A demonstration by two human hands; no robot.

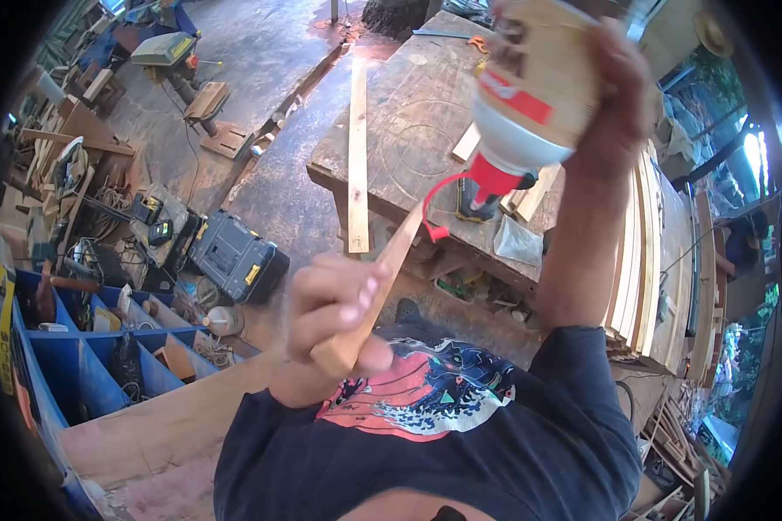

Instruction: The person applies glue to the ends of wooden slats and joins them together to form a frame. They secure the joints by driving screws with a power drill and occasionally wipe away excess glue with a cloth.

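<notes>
My left hand [330,313] grips the lower end of a thin wooden stick [400,247], which slants up to the right in front of my chest. My right hand [621,95] holds a large white glue bottle [530,95] with a red label, raised high and tipped down. Its red nozzle [495,178] points at the stick's upper end, with a red cap strap hanging beside the tip. I cannot tell whether the nozzle touches the wood. My dark printed t-shirt [443,417] fills the bottom of the view.
A worn wooden workbench [408,113] stands ahead, with a long slat [358,148] leaning over its edge. Stacked boards [647,260] lie at the right. A dark tool case [230,256] and blue compartment bins [69,365] sit on the floor at the left. A plank [165,425] lies below.
</notes>
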